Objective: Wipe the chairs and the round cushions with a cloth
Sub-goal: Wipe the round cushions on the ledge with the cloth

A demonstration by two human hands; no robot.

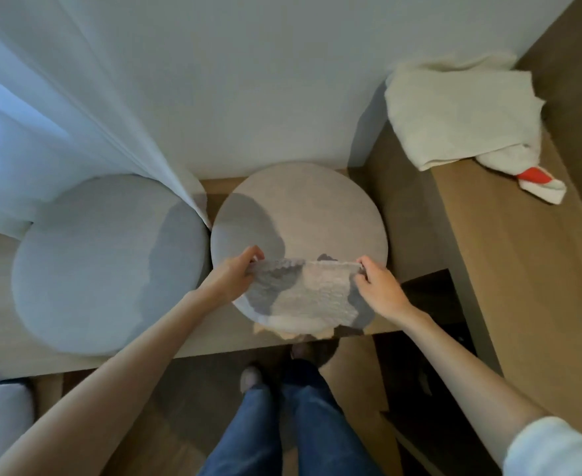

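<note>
Two round grey cushions lie side by side on a low wooden bench [214,348]. The left cushion [87,262] is partly under a curtain. Over the near part of the right cushion [303,214] a fuzzy pale cloth [306,293] is stretched out. My left hand [238,273] pinches the cloth's left top corner. My right hand [375,283] pinches its right top corner. The cloth's lower edge hangs over the cushion's front rim.
A white sheer curtain [76,115] hangs at the left against the white wall. A white towel with a red patch [461,115] lies on the higher wooden ledge [509,255] at the right. My legs in jeans [282,424] stand on the wooden floor below the bench.
</note>
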